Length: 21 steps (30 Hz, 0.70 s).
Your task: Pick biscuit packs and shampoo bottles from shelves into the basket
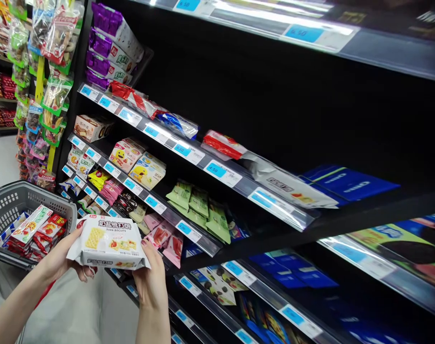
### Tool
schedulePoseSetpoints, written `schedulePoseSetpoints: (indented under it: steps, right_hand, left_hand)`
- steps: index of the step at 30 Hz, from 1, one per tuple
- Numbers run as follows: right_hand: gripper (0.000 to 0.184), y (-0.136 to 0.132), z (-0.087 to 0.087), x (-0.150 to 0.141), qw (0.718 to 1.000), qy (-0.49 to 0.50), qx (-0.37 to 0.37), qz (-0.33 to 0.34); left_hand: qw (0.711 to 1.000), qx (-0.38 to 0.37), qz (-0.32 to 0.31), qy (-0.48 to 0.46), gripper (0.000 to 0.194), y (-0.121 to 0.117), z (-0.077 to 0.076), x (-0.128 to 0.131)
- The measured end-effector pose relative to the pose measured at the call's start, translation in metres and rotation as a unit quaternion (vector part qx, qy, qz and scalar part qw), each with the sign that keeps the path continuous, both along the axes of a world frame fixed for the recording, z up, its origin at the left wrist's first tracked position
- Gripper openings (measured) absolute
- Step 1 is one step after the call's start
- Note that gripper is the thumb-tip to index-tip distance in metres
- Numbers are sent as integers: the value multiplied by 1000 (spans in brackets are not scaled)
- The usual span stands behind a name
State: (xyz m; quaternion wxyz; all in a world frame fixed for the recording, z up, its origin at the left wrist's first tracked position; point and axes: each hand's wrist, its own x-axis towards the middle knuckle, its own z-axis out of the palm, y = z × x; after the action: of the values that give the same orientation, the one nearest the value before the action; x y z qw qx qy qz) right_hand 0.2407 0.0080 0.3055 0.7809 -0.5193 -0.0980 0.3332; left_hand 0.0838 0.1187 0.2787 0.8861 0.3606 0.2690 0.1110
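A white pack of soda biscuits (110,241) is held up between both my hands, its printed front facing me. My left hand (65,255) grips its left end, thumb on top and fingers curled beneath. At the right end, my right hand (151,267) closes round the wrapper's edge, with its thumb near the upper corner. Left of the pack is a grey shopping basket (31,188) with several red and white snack packets (38,227) in it. A similar white biscuit pack (287,179) lies on the shelf to the right.
Store shelves (189,153) with price tags run along the right side. Purple packs (104,48) are stacked at the upper left shelf end. Small boxes (147,169) and green bags (199,205) sit lower. Hanging snack bags (54,93) line the shelf's end at left.
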Motion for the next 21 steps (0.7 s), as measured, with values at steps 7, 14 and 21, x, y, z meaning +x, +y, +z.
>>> schedulePoseSetpoints:
  steps: [7,14,21]
  right_hand:
    - [36,2,-16,8,997,40,21,58]
    - [29,-1,-43,18,995,-26,39,86]
    - [38,-7,-54,23,993,-117,34,2]
  left_hand:
    - [993,96,62,-7,86,-8,5,-2]
    - [923,369,108,21,63,-18,14,-10]
    - [848,524,63,-31,62,-11,0,-10]
